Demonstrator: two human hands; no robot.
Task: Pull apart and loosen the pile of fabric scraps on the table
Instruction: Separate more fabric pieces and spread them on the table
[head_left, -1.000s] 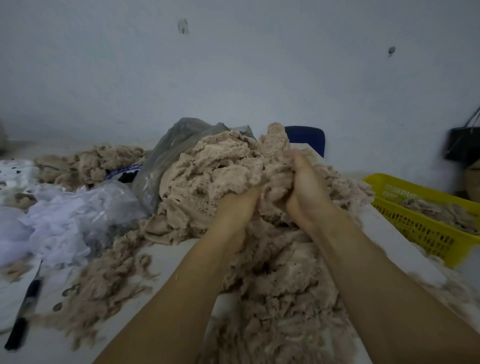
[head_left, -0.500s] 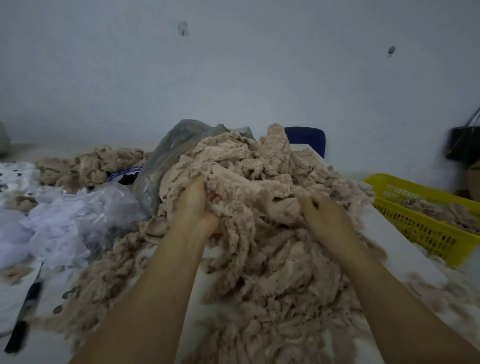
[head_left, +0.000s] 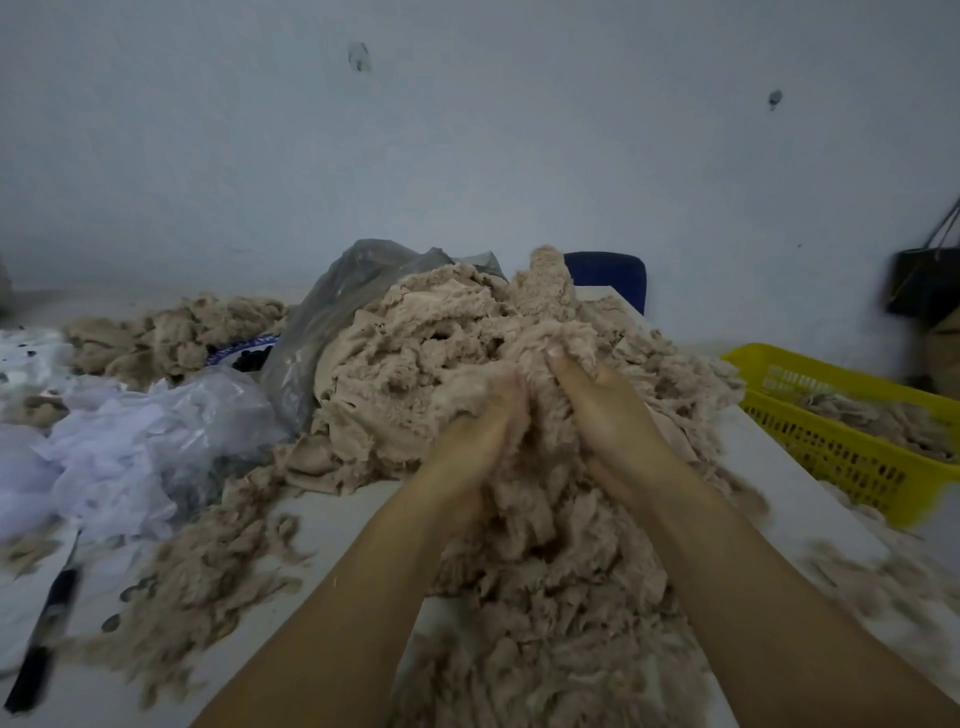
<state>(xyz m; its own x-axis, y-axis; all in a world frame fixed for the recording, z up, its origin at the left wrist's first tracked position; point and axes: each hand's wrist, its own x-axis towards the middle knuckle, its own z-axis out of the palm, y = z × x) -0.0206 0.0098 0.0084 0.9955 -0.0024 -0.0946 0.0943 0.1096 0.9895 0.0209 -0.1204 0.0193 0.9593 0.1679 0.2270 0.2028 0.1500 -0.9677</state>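
Here's the pile of scraps (head_left: 415, 374), a big beige heap sitting in the middle of the bench (head_left: 343, 519), fluffy and tangled, spilling down toward the near edge. Both hands are right in the thick of it. The left hand (head_left: 478, 431) has its fingers curled into a clump near the heap's centre, a bit blurred, gripping the fabric. The right hand (head_left: 602, 410) is just beside it, almost touching, fingers hooked over the same clump, one fingertip showing at the top. The two forearms come up from the bottom of the view and meet at that handful.

Loose wisps trail off the heap to the left and lie scattered over the white bench top. Tucked against the back left of the pile is a grey plastic bag (head_left: 332, 322), crumpled and standing tall. In front of that lies a bunch of white plastic (head_left: 130, 447), rumpled and flat. Further back on the left, a smaller heap (head_left: 171, 332) of the same beige stuff.

At the far left edge, a black-handled tool (head_left: 47, 639) lies on the bench, too blurred to name.

Over on the right, a yellow basket (head_left: 831, 457) with more beige scraps inside. Behind the pile, the top of a blue chair (head_left: 608, 275) against the pale wall.
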